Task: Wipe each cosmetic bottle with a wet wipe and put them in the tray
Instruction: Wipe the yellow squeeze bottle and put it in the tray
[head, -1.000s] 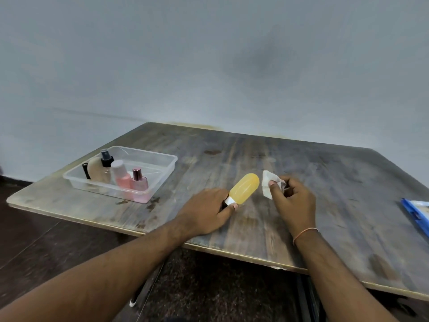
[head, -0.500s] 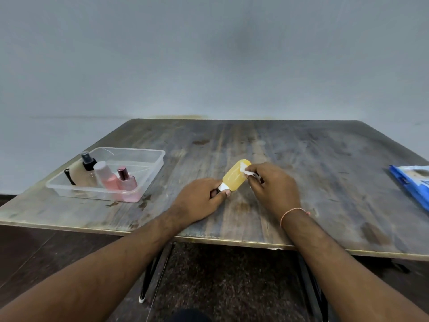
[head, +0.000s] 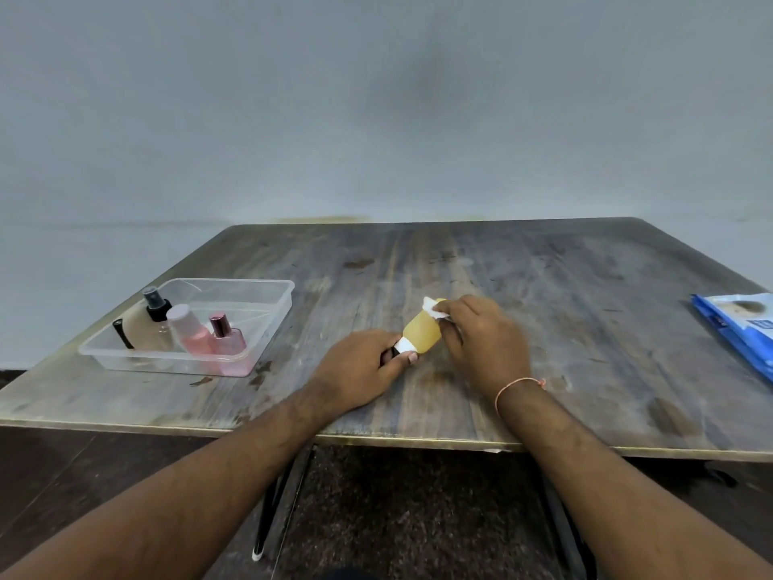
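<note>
Left hand (head: 363,366): grips the white cap end of the yellow bottle (head: 422,333), thumb and fingers (head: 412,358) curled round it, the heel of the hand down on the bench (head: 564,286).
Yellow bottle: lies tilted just above the bench near its front middle — cap end toward the person, rounded end pointing away and a little right; between the two hands, well apart from the tray.
Right hand (head: 487,343): fingers curled, pinching the wet wipe (head: 433,307) against the far, upper part of the yellow bottle; an orange thread sits on the wrist.
Wet wipe: small, white, crumpled; only a bit of it shows past the fingertips, touching the bottle's rounded end.
Tray (head: 267,303): clear plastic, on the left part of the bench, long side running away from the person; its far half is bare.
In the tray: four things crowd the near left end — a beige bottle (head: 144,334) with a black end, a clear spray bottle (head: 157,305) with a black top, a pink bottle (head: 190,332) with a pale cap, and a pink square bottle (head: 228,341) with a dark red cap, all close together, some touching.
Wipe pack (head: 740,328): blue and white, flat on the bench at the far right edge, partly cut off by the picture's border.
Bench: worn grey-brown wood with dark stains — stands against a plain grey wall; black legs show under the front edge.
</note>
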`<state>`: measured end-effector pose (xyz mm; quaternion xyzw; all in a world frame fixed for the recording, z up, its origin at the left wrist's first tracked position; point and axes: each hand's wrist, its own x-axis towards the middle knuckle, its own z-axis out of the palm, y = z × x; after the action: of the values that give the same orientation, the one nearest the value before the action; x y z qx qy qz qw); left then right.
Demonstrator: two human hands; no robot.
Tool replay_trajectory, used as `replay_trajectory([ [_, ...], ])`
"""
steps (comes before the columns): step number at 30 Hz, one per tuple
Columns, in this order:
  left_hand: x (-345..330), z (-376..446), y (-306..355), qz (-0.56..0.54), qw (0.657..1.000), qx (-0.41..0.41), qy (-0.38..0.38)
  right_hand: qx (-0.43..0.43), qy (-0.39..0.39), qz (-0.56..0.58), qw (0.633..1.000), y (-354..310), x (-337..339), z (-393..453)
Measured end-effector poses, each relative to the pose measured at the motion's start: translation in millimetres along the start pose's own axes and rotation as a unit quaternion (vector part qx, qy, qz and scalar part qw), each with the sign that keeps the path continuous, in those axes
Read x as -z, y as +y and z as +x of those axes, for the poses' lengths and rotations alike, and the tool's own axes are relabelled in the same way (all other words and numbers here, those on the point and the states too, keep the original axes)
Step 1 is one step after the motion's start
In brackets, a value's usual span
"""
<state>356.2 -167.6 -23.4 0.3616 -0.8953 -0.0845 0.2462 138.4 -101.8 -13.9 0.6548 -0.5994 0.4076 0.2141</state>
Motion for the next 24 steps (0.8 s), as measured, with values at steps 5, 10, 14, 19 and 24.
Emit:
replay_trajectory([
  [5, 0, -1, 0, 0.006, 1.000, 0.001, -0.004, -0.032, -0.012, 0.007, 0.999, 2, 1, 2],
  [10, -1, -1, -1, -0.017, 1.000, 0.003, 0.012, 0.104, -0.082, 0.057, 0.990, -10, 1, -2],
  [14, -1, 0, 0, -0.016, 1.000, 0.008, 0.018, 0.148, -0.082, 0.043, 0.985, -13, 2, -3],
  [19, 0, -1, 0, -0.011, 1.000, -0.003, 0.007, 0.051, -0.030, 0.019, 0.998, -5, -2, -2],
  [24, 1, -1, 0, -0.013, 1.000, -0.010, 0.002, -0.029, 0.017, 0.002, 0.999, -3, 4, 2],
])
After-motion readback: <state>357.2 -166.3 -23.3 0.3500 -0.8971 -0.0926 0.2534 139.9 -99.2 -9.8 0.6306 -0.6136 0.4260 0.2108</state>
